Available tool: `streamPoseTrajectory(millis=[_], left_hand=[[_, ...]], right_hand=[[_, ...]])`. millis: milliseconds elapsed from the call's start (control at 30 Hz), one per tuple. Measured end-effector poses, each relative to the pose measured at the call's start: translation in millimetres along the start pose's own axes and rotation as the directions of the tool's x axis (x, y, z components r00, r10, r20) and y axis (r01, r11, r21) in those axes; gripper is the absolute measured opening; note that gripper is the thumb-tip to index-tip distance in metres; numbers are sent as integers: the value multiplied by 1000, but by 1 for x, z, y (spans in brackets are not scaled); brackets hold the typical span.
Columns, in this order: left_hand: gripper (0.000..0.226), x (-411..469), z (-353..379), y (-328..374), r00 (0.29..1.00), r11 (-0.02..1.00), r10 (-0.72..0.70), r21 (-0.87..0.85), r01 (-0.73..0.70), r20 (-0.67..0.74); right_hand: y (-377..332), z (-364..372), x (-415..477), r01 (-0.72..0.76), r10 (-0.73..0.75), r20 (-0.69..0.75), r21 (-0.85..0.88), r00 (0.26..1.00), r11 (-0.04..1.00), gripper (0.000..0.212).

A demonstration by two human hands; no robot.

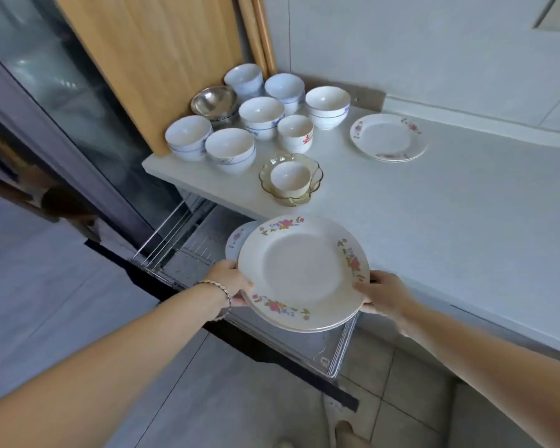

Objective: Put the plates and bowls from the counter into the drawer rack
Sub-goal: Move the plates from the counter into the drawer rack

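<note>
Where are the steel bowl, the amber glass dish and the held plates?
steel bowl (213, 99), head view, inner wall.
amber glass dish (291, 199), head view, front wall.
held plates (301, 270), head view, top plate's centre.

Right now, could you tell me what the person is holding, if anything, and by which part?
A stack of floral plates, held by its rim: left hand on the left edge, right hand on the right edge.
</note>
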State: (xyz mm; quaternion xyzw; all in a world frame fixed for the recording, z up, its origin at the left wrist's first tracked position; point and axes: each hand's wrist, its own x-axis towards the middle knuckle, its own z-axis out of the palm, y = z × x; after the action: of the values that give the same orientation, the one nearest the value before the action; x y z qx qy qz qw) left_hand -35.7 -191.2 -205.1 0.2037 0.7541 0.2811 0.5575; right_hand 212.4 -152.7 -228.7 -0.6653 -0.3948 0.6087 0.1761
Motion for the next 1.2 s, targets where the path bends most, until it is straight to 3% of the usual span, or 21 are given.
streamPoseTrajectory(millis=[200, 667, 767, 1000, 1200], left_hand=[[38, 32, -29, -3, 997, 993, -75, 96, 76, -15], [40, 143, -99, -2, 963, 934, -269, 246, 258, 12], [43, 184, -116, -5, 958, 917, -286, 299, 264, 32], [42, 288, -142, -22, 944, 883, -311, 400, 245, 108], [41, 363, -139, -43, 966, 870, -214, 478, 121, 146]], right_hand=[[15, 44, 19, -104, 103, 27, 56, 994, 993, 25], [9, 145, 103, -262, 261, 24, 32, 965, 965, 20], [14, 177, 125, -339, 340, -5, 86, 940, 937, 7], [46, 254, 166, -371, 402, -183, 180, 897, 911, 18], [73, 294, 214, -375, 440, -286, 256, 851, 891, 25]])
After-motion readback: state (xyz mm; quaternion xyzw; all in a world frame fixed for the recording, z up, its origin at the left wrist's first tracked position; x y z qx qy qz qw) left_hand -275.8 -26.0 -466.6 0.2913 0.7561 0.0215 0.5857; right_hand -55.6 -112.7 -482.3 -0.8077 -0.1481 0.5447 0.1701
